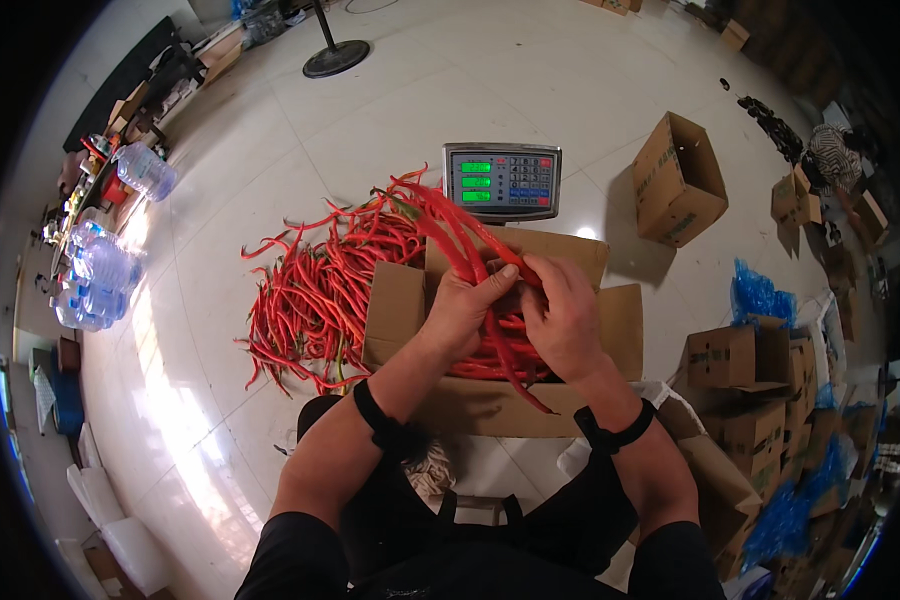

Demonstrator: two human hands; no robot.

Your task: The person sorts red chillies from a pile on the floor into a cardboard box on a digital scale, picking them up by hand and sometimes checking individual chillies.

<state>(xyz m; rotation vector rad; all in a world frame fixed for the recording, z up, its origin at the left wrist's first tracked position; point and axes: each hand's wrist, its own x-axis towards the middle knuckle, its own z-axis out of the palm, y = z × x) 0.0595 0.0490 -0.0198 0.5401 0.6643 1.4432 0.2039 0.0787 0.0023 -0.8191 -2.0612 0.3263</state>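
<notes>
Long red chilli peppers are pinched in my left hand (475, 300) and my right hand (555, 315), which meet over an open cardboard box (390, 305). The held chillies (460, 235) reach up toward the scale, and one long one dangles down from between my hands. More red chillies (520, 350) lie inside the box. To its left, a big loose heap of chillies (300, 290) spreads on the tiled floor. A scale display (500, 180) with green-lit readouts and a keypad stands just beyond the box.
An empty cardboard box (678, 180) stands back right. Stacked boxes (750, 440) and blue plastic bags (760, 295) line the right side. Water jugs (100, 275) sit at the left. A pole's round base (335, 58) is behind. A person (835, 165) works among boxes at the far right.
</notes>
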